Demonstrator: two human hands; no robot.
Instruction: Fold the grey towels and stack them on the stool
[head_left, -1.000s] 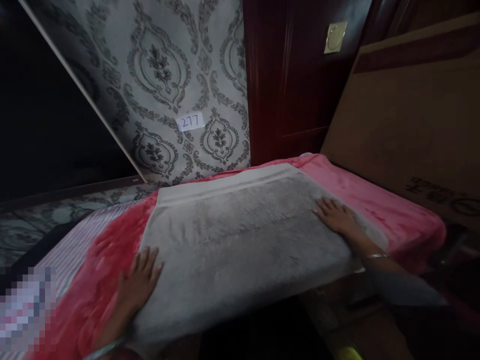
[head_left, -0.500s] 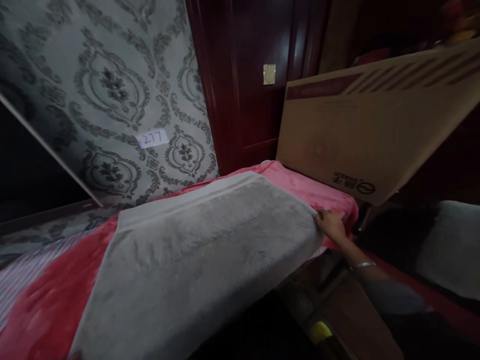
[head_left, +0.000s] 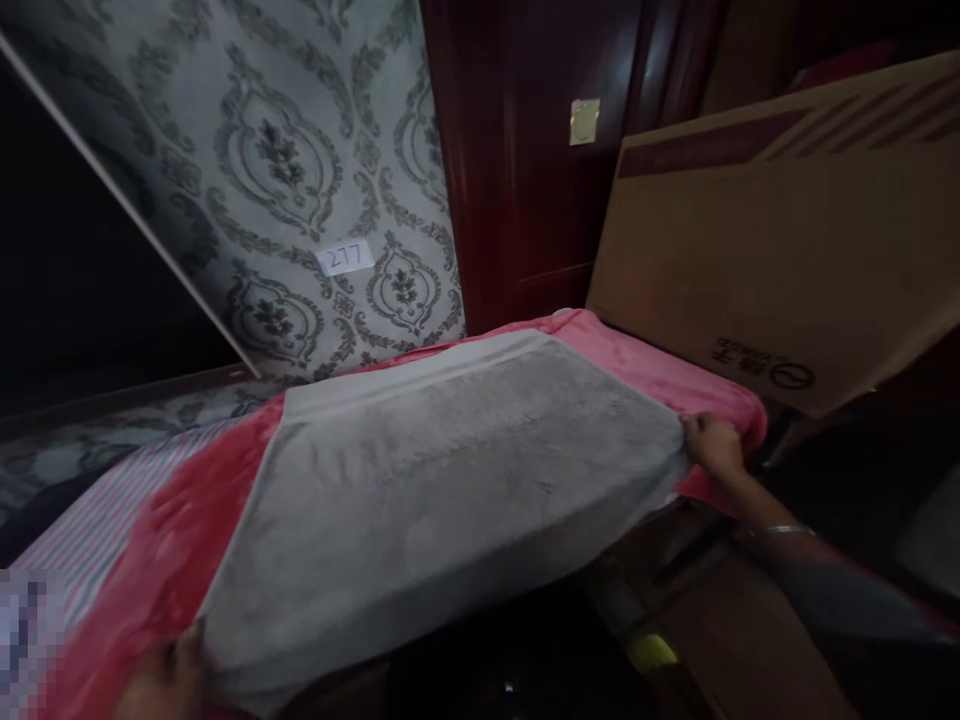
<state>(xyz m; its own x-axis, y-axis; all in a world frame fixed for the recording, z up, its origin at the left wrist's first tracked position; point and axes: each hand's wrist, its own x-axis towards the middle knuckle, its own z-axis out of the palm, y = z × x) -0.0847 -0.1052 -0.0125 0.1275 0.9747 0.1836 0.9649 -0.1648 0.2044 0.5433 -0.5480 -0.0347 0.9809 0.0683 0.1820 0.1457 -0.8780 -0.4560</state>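
Note:
A grey towel (head_left: pixel 450 470) lies spread flat over a pink-red blanket (head_left: pixel 645 370) on a raised surface. My right hand (head_left: pixel 712 443) is closed on the towel's right edge, near the blanket's corner. My left hand (head_left: pixel 161 675) sits at the towel's near left corner, blurred, with its fingers curled at the edge. A bangle (head_left: pixel 780 530) shows on my right wrist.
A large cardboard box (head_left: pixel 780 240) leans at the right behind the blanket. Patterned wallpaper with a white "277" label (head_left: pixel 345 257) stands behind, next to a dark red wooden door (head_left: pixel 540 160). A striped cloth (head_left: pixel 90 520) lies at the left. A yellow-green object (head_left: pixel 651 652) sits low on the floor.
My hands lay flat on the towel before; now each has slid outward to an end of it. The right hand has closed on the right edge. The view swung right, then partly back.

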